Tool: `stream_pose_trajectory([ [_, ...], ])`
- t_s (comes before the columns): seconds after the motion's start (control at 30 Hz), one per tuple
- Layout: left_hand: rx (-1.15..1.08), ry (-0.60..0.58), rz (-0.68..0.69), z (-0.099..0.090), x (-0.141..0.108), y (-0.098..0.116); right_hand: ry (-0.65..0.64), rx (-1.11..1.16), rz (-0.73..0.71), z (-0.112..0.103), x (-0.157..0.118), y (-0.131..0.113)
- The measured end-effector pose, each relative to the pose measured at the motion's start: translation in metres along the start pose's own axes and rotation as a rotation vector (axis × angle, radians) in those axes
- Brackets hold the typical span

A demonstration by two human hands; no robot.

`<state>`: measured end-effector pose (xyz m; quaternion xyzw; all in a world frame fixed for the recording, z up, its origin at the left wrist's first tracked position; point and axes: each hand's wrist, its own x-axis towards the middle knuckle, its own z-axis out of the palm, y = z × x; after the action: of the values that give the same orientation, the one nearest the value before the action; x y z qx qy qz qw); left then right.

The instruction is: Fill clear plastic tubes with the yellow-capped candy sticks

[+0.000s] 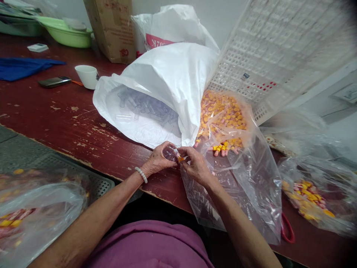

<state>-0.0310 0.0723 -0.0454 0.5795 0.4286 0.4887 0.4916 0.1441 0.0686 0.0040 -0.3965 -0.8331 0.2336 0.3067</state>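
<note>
- Left, far: white sack (173, 78), its mouth gaping over loose clear tubes (150, 106); a bump could roll some out.
- Left hand (158, 160): fingers curled round clear tube-like plastic (170, 153); loosening could drop it.
- Right hand (195, 163): fingertips pinched at a yellow-topped piece (181, 159) between the hands; a slip could lose it.
- Right: clear bag (245, 186); a forearm's tug might scatter the yellow-and-pink pieces (223, 115).

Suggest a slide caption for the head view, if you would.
Left hand holding a clear plastic item, right hand pinching a small yellow piece, before an open white sack.
</note>
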Motion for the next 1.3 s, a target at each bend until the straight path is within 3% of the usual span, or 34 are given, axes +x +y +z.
stream_pose_trajectory([
  [0.17, -0.005, 0.005, 0.010, 0.001, 0.000, 0.000, 0.047, -0.006, 0.037, 0.012, -0.006, 0.009],
  [0.3, 0.023, 0.064, 0.010, -0.001, 0.001, 0.000, 0.141, -0.239, 0.054, 0.024, -0.019, 0.002],
  [0.47, 0.067, 0.099, 0.035, -0.002, 0.001, 0.000, 0.047, -0.592, 0.077, 0.043, -0.036, -0.002],
  [0.57, 0.072, 0.087, 0.040, -0.002, 0.001, 0.001, 0.150, -0.498, 0.079, 0.037, -0.037, 0.001],
  [0.7, 0.095, 0.062, 0.047, -0.003, 0.000, 0.001, 0.306, -0.250, 0.085, 0.009, -0.031, -0.006],
  [0.87, 0.071, 0.039, 0.057, -0.003, -0.001, -0.002, 0.111, -0.238, -0.092, -0.009, -0.013, -0.021],
  [0.97, 0.033, 0.031, 0.056, -0.001, -0.001, -0.003, 0.101, -0.222, -0.120, -0.011, -0.006, -0.024],
  [1.17, 0.066, 0.069, 0.049, 0.000, -0.001, -0.001, 0.309, -0.206, -0.014, -0.001, -0.010, -0.015],
  [1.3, 0.092, 0.075, 0.058, -0.002, -0.002, 0.004, 0.227, -0.322, 0.023, 0.022, -0.014, -0.013],
])
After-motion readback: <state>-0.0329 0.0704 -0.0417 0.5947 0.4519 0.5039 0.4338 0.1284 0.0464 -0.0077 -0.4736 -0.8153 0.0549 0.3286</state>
